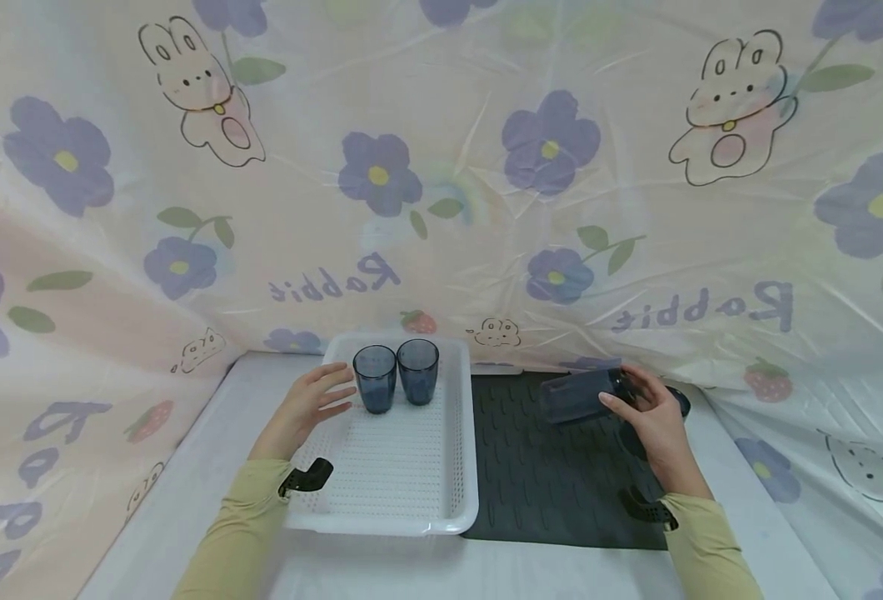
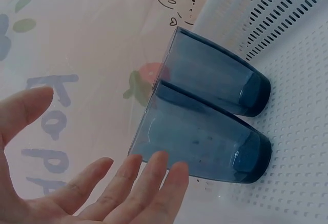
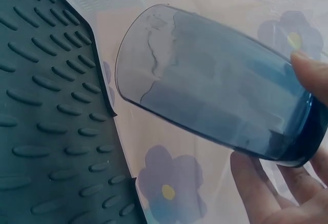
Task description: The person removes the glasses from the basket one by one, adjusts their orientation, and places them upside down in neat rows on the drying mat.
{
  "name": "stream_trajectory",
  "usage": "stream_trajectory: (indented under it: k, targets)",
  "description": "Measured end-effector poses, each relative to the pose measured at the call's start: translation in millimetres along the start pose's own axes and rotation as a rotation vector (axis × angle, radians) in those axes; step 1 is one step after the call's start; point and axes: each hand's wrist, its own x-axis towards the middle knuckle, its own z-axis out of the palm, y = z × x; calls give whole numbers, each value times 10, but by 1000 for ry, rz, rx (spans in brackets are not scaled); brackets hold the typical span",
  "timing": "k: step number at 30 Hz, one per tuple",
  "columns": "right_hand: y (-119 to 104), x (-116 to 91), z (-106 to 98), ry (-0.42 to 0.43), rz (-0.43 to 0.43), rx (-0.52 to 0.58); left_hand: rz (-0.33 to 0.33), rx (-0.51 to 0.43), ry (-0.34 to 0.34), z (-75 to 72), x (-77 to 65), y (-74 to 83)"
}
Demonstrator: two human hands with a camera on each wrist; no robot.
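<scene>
My right hand [image 1: 659, 421] grips a blue glass tumbler [image 1: 572, 397] near its thick base, over the dark mat. The tumbler lies tilted on its side, its rim toward the basket; in the right wrist view the tumbler [image 3: 215, 85] has the thumb on one side and fingers on the other. Two more blue tumblers stand upright side by side in the white basket: the left tumbler [image 1: 376, 381] and the right tumbler [image 1: 418, 372]. Beside the left one is my left hand [image 1: 314, 408], fingers extended and spread, holding nothing. The fingertips [image 2: 178, 175] overlap that tumbler in the left wrist view.
The white perforated basket [image 1: 381, 521] sits left of the black ridged mat [image 1: 546, 500] on a white table [image 1: 366, 571]. More dark glass [image 1: 681, 402] shows partly behind my right hand. A printed curtain [image 1: 456, 217] hangs close behind and along both sides.
</scene>
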Motion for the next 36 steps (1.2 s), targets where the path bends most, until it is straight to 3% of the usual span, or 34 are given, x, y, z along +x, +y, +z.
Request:
stream_trajectory:
  k: [8, 30, 36]
  targets:
    - [-14, -30, -11, -12, -21, -52, -20, -11, -3, -31, 10, 18]
    - [26, -21, -50, -1, -62, -78, -20, 71, 24, -42, 199, 55]
    - [36, -9, -38, 6, -80, -83, 16, 105, 16, -32, 233, 44]
